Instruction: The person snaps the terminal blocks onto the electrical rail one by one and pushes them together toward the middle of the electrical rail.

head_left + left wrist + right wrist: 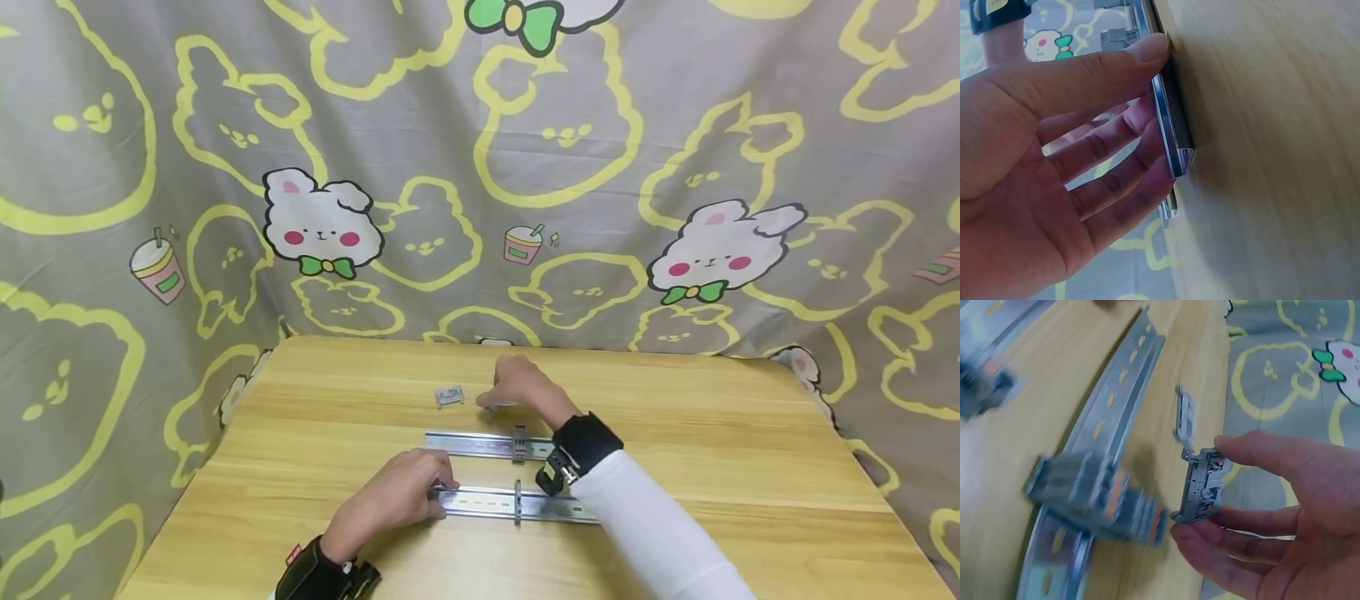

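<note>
Silvery metal forms the two slotted rails (pixel 558 507) lying one beyond the other on your wood-patterned desk (pixel 697 408), running roughly parallel to its far edge. Your left hand (pixel 405 487) grasps the left end of the near rail (pixel 480 502), thumb on one side, fingers on the other. One thin grey piece (pixel 517 502) stands across that rail. On the far rail (pixel 465 446), a cluster of grey terminal blocks (pixel 1094 497) sits pressed together. Your right hand (pixel 521 385), between the far rail and the desk's far edge, pinches a grey block (pixel 1200 487) between thumb and fingertips; whether it touches the desk, you cannot tell. Near it, toward the desk's left edge, lies a loose block (pixel 450 396). Behind the far edge hangs a grey curtain (pixel 427 125) with yellow animal outlines.
</note>
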The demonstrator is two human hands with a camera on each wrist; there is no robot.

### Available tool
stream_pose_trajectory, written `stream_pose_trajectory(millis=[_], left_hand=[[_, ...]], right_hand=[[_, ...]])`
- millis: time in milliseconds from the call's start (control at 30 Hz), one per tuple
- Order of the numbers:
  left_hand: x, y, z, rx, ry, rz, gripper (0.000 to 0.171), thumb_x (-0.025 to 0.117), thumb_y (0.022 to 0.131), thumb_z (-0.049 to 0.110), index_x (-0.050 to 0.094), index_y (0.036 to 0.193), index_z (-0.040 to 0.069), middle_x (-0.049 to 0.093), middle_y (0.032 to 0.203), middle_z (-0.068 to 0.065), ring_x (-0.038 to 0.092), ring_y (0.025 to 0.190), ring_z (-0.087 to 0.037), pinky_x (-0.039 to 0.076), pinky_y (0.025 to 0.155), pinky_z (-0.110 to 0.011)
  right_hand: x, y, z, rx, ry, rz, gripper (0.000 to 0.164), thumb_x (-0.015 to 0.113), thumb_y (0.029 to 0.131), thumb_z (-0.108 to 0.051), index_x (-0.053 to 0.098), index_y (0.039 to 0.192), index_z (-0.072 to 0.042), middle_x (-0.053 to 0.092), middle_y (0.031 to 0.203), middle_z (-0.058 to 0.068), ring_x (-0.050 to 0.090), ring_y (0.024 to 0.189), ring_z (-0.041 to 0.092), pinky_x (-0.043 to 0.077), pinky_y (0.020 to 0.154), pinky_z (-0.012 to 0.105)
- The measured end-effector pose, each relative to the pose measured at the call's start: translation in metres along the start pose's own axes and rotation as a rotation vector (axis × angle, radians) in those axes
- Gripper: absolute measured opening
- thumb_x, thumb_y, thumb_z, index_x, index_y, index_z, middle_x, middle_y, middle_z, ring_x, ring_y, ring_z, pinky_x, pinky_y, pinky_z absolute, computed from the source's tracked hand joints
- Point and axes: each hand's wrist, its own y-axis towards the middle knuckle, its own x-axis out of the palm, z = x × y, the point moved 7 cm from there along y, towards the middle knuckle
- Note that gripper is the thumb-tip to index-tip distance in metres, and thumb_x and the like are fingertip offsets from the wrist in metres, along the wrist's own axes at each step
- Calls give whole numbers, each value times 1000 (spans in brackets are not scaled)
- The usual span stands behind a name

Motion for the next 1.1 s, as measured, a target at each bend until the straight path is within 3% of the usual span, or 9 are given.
stream_pose_trajectory(millis=[67, 167, 267, 400, 833, 1100], left_hand=[[0, -1, -1, -3, 0, -1, 29, 92, 70, 11, 80, 97, 10, 71, 94, 5, 64, 81, -9, 55, 76, -27], [-1, -2, -1, -7, -2, 1, 29, 92, 70, 11, 80, 96, 10, 71, 94, 5, 64, 81, -9, 55, 75, -26], [-1, -3, -1, -12, -2, 1, 29, 92, 70, 11, 80, 96, 10, 71, 93, 5, 64, 80, -8, 54, 75, -26], [-1, -3, 0, -20, -3, -2, 29, 93, 70, 11, 81, 96, 10, 70, 93, 6, 63, 81, -8, 54, 75, -27], [-4, -6, -2, -21, -1, 14, 29, 92, 70, 11, 80, 96, 10, 71, 94, 5, 64, 82, -10, 56, 78, -29], [0, 0, 1, -12, 13, 1, 28, 92, 71, 11, 81, 96, 10, 70, 93, 6, 63, 81, -8, 55, 77, -28]], right_hand=[[-2, -3, 7, -23, 39, 8, 56, 83, 83, -24, 35, 55, -16, 22, 53, -7, 19, 49, 10, 18, 47, 24], [-6, -9, 16, -63, 91, 33, 48, 84, 82, -24, 44, 56, -14, 32, 52, -7, 27, 49, 10, 23, 48, 23], [-11, -16, 24, -106, 123, 62, 30, 85, 81, -25, 61, 75, -8, 52, 67, -3, 46, 61, 12, 39, 57, 24], [-19, -29, 29, -167, 153, 94, 38, 84, 81, -27, 67, 104, -2, 65, 93, 5, 61, 84, 18, 53, 75, 33], [-24, -84, 60, -336, 394, 126, 43, 83, 87, -21, 63, 117, 1, 66, 106, 10, 66, 100, 26, 59, 87, 32], [-26, -126, 104, -277, 476, 177, 45, 84, 86, -22, 64, 123, -7, 67, 111, 9, 67, 105, 26, 57, 93, 38]])
